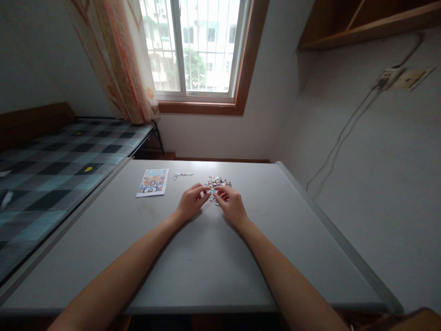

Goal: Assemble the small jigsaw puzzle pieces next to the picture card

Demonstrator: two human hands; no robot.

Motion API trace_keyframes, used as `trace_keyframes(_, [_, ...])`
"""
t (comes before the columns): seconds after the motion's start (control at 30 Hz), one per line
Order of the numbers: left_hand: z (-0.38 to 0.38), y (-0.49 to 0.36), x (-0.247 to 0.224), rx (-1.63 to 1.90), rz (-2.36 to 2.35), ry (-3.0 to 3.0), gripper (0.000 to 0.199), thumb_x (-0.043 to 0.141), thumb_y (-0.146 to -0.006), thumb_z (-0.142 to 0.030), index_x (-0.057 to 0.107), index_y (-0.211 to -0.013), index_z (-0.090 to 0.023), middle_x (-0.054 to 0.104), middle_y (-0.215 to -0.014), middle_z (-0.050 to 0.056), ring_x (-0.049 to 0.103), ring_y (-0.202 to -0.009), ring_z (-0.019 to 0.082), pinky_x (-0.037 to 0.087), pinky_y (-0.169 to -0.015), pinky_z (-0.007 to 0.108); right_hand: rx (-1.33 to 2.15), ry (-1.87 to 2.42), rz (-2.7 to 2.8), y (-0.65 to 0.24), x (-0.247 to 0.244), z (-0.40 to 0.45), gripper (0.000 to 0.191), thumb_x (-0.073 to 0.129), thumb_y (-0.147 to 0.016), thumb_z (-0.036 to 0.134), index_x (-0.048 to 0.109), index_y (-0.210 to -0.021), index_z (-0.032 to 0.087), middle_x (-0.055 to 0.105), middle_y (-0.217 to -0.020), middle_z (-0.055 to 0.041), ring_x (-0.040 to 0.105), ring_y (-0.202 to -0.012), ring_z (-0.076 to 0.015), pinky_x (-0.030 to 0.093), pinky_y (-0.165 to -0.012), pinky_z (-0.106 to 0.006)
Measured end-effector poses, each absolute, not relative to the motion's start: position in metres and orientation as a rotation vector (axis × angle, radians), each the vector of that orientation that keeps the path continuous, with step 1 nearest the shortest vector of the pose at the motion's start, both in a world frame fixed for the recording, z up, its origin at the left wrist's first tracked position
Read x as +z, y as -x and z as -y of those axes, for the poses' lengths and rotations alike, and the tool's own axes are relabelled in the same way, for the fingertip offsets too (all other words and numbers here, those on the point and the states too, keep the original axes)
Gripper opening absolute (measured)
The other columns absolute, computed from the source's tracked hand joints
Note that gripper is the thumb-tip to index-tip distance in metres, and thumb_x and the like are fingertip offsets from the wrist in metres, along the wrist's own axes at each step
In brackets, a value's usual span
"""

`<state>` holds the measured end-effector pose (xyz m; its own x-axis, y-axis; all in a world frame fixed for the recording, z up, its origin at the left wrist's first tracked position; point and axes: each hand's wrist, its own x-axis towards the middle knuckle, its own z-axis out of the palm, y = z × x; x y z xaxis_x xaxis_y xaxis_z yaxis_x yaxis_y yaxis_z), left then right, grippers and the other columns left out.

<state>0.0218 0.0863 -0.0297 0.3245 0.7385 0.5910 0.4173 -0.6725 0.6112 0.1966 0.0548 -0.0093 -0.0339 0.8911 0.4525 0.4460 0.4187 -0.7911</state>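
My left hand and my right hand meet above the near side of a pile of jigsaw puzzle pieces. Both are closed in a pinch, fingertips almost touching. Between them is a small light-blue puzzle piece; whether it is one piece or two joined ones is too small to tell. Part of the pile is hidden behind the fingers. Left of the pile lies a short strip of joined puzzle pieces, bent at its left end. Farther left, a colourful picture sheet rests flat.
Everything lies on a pale table with raised side edges. A bed with a checked cover stands along the left, near a curtain and a window. On the right wall, a cable hangs from a socket.
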Motion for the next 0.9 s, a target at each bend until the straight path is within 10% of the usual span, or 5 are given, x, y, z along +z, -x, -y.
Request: trace_keyframes(0.9, [-0.0864,-0.0210,-0.0308,1.279,-1.017,-2.258,0.020,0.058,-0.089,-0.032,0.068,-0.103,-0.020,0.060,-0.082,0.000,0.050,-0.056,0.006,0.045,-0.056,0.019,0.573,1.199,1.656,-0.1972,-0.0104,-0.0559,0.018,0.061,-0.081,0.026,0.068,-0.094,0.016,0.069,-0.079,-0.0049,0.062,-0.064,-0.0143,0.051,-0.062,-0.027])
